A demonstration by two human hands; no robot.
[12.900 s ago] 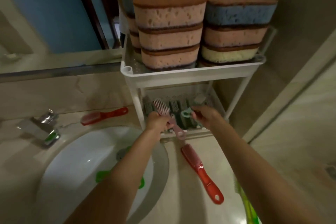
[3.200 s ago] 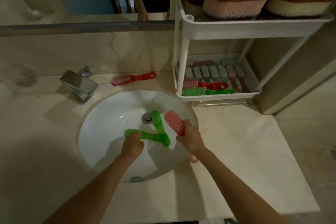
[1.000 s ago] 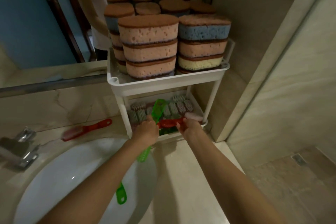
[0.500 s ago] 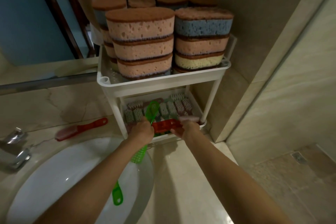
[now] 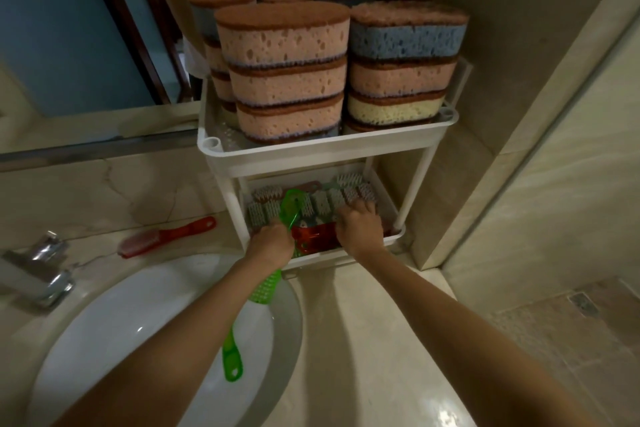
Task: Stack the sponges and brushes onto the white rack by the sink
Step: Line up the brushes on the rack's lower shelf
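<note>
Left hand point(image 5: 273, 243) grips two green brushes point(image 5: 265, 289); right hand point(image 5: 360, 229) covers a red brush point(image 5: 311, 236) in the white rack point(image 5: 311, 153), grip unclear.

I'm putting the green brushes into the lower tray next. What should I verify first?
1. Grip: left hand holds the green plastic brushes: ok.
2. Red plastic brush lies inside the white rack's lower tray: ok.
3. Right hand clear of that tray: not ok, it lies over the brushes.
4. Free room in the tray: cannot tell.
5. Red long-handled brush racked: not ok, it lies behind the white sink.
6. Sponge stacks upright on the top tray: ok.
</note>
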